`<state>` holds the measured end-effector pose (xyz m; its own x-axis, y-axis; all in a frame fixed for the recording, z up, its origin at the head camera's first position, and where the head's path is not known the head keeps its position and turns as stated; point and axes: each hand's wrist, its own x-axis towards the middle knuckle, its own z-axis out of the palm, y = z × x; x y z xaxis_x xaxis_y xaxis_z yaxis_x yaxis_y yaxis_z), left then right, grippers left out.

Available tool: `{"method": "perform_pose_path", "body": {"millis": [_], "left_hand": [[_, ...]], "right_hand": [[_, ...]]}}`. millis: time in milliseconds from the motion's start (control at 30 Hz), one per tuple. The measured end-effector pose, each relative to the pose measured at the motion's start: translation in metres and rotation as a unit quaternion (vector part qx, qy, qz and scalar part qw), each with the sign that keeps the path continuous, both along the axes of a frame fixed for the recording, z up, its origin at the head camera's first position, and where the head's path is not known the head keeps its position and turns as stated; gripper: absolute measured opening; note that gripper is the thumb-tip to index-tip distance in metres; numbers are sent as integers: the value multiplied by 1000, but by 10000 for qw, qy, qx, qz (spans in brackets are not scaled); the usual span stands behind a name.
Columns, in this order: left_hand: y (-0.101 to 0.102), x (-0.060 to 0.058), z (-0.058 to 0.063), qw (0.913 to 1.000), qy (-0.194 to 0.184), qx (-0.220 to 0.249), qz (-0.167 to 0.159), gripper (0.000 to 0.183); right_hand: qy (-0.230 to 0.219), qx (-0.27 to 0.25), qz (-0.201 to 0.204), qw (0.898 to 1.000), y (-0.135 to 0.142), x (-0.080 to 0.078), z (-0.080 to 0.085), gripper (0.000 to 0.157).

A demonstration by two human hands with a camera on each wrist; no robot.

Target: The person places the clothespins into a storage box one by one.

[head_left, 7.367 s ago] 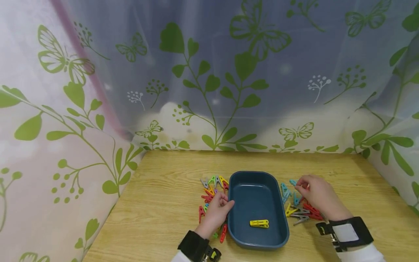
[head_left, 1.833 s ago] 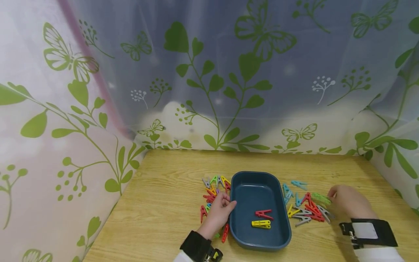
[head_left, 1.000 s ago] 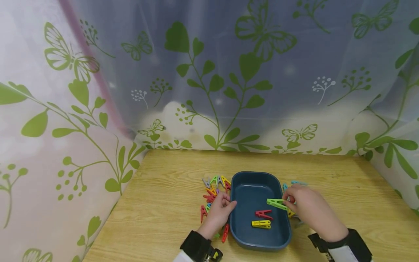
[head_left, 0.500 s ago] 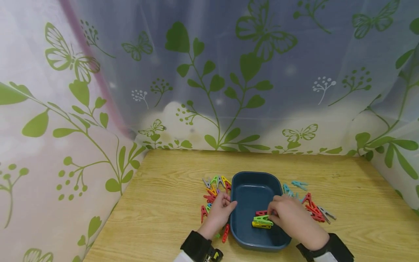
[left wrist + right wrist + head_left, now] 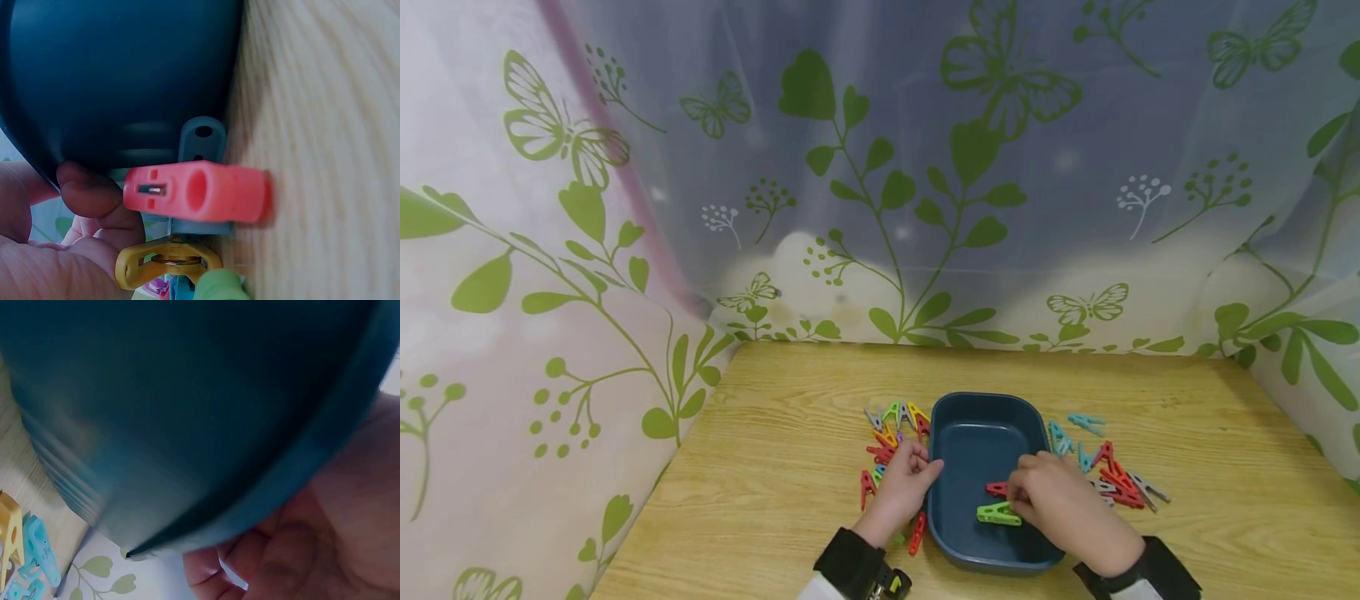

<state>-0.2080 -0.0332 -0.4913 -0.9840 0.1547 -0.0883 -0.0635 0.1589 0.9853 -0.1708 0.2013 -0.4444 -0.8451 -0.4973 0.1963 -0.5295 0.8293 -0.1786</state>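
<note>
A dark blue plastic basin (image 5: 985,454) stands on the table. My left hand (image 5: 901,487) grips its left rim, thumb over the edge and fingers outside. My right hand (image 5: 1060,504) reaches over the right rim into the basin and pinches the right end of a green clothespin (image 5: 997,514) low over the floor. A red clothespin (image 5: 997,489) lies just behind it, partly covered by my fingers. The yellow clothespin seen before is hidden beneath the green one. In the right wrist view, the basin wall hides my right fingertips.
Several mixed-colour clothespins crowd the basin's left side, among them a red one (image 5: 197,192) and a yellow one (image 5: 165,262) near my left hand. To the right lie light blue clothespins (image 5: 1086,423), red ones (image 5: 1122,485) and a grey one (image 5: 1147,486). A patterned curtain (image 5: 880,208) hangs behind the table.
My right hand has taken the green clothespin from the right-hand pile and carried it left into the basin, over the yellow one. A red clothespin was added earlier. My left hand stays at the rim.
</note>
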Motion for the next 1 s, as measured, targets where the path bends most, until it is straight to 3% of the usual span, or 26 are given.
{"method": "perform_pose_path", "body": {"millis": [667,1000], "left_hand": [[1,0,-1,10000,44,82,-23,16],[1,2,1,9999,85,63,-21,16]], "right_hand": [[-131,-10,-1,9999,-2,2,-6,25],[-340,-76,-28,9994,-1,2,-4,19]]}}
